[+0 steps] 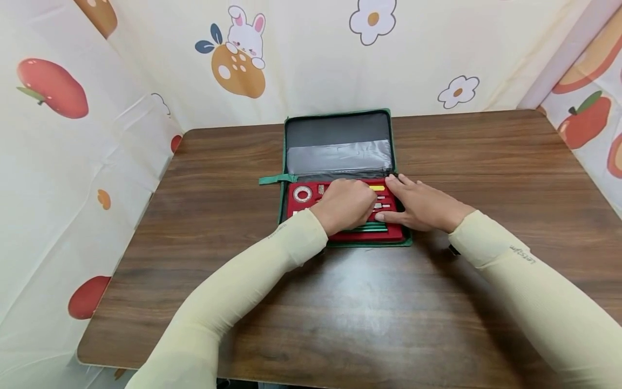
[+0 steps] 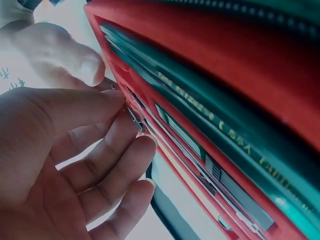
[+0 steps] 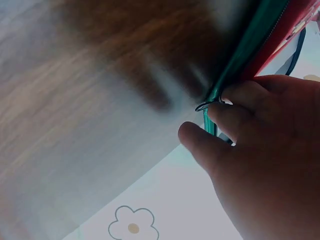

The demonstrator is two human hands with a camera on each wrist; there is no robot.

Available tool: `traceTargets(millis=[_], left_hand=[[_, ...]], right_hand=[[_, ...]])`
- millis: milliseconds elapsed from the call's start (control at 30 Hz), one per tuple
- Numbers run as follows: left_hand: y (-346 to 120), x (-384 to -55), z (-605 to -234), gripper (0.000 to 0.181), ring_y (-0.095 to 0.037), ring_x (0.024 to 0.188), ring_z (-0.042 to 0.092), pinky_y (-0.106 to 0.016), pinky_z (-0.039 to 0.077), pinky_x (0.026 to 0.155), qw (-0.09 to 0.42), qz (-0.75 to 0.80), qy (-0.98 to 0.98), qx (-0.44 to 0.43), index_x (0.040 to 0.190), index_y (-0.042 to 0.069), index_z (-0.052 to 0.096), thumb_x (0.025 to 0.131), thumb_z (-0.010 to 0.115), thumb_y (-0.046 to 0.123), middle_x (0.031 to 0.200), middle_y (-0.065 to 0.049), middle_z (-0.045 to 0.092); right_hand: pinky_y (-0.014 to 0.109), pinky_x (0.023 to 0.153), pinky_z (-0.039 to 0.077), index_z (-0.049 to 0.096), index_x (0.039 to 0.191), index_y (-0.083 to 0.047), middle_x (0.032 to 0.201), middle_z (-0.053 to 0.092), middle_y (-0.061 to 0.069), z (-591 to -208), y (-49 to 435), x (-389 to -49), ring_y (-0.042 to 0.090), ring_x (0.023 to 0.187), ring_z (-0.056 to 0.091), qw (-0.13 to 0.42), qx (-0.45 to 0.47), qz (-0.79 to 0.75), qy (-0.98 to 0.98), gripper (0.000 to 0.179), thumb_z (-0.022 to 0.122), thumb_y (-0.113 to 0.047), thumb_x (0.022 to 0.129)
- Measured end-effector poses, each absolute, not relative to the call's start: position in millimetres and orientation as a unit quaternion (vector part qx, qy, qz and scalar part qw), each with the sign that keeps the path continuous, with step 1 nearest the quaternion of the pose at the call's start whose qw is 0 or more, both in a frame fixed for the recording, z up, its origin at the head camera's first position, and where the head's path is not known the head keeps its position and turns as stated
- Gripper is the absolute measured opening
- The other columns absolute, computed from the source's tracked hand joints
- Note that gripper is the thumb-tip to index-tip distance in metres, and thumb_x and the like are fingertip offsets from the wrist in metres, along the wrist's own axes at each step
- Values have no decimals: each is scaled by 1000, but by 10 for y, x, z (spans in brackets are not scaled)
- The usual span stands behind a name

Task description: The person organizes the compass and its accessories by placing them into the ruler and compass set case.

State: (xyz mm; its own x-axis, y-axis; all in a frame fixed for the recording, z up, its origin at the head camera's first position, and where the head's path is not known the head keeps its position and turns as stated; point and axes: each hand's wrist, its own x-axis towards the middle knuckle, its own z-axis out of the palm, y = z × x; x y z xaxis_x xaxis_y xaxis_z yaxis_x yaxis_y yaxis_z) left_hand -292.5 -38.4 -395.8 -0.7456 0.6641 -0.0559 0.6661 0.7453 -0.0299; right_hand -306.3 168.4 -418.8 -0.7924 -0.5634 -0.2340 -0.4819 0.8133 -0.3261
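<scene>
A zippered green case [image 1: 407, 237] lies unfolded on the table, its red insert [image 1: 396, 233] holding drawing tools. Over the middle of the insert, my left hand [image 1: 346, 202] has its thumb and fingertips around a slim metal drawing tool [image 2: 134, 119], whose exact kind is unclear. Dark green pencils [image 2: 200, 107] lie in their slot close to that hand. My right hand [image 1: 420, 205] rests spread across the case's right side. Its thumb reaches onto the insert, while its fingers lie at the edge near a zipper pull [image 3: 202, 106].
The case's grey lid [image 1: 337, 129] with a clear pocket [image 1: 340, 156] leans back toward the printed curtain [image 1: 311, 70]. A green strap [image 1: 277, 179] sticks out left. A white ring-shaped piece [image 1: 302, 194] sits in the insert. Wooden table [image 1: 369, 313] surrounds the case.
</scene>
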Motion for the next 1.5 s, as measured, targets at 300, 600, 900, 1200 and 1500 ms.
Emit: traceTargets(millis=[300,600,900,1200,1500], left_hand=[[-295,-2917,-3989,19,-14,81,65,-33,59,71,45,-26,936,349,101,17,76,95,66,32,95,1,74],[-194,-2904,-4000,21,-17,87,68,-36,59,77,33,-35,930,365,105,15,76,94,68,31,98,-2,74],[-183,-2902,-4008,25,-16,93,67,-32,56,88,38,-16,929,367,113,14,76,95,69,30,104,-2,73],[-285,-2930,-3944,21,-15,92,66,-30,54,90,36,10,931,364,109,14,77,93,73,27,102,-2,74],[-959,-3292,-3853,17,-13,76,61,-28,54,68,5,63,956,286,92,12,79,98,64,16,86,1,70]], right_hand=[[57,118,15,22,158,1,163,20,19,-4196,1695,-3082,39,151,12,188,-270,-169,929,59,32,-28,107],[59,118,15,20,158,2,163,18,21,-4210,1690,-3081,41,151,11,184,-277,-168,928,60,33,-26,107],[59,117,15,20,158,1,164,18,20,-4214,1715,-3083,41,151,12,182,-278,-175,927,59,33,-26,108],[57,118,15,19,159,0,164,18,19,-4214,1742,-3074,39,151,12,181,-271,-183,928,59,33,-26,107],[59,117,19,17,160,-3,165,17,18,-4234,1741,-3060,39,151,14,183,-257,-193,929,63,38,-27,106]])
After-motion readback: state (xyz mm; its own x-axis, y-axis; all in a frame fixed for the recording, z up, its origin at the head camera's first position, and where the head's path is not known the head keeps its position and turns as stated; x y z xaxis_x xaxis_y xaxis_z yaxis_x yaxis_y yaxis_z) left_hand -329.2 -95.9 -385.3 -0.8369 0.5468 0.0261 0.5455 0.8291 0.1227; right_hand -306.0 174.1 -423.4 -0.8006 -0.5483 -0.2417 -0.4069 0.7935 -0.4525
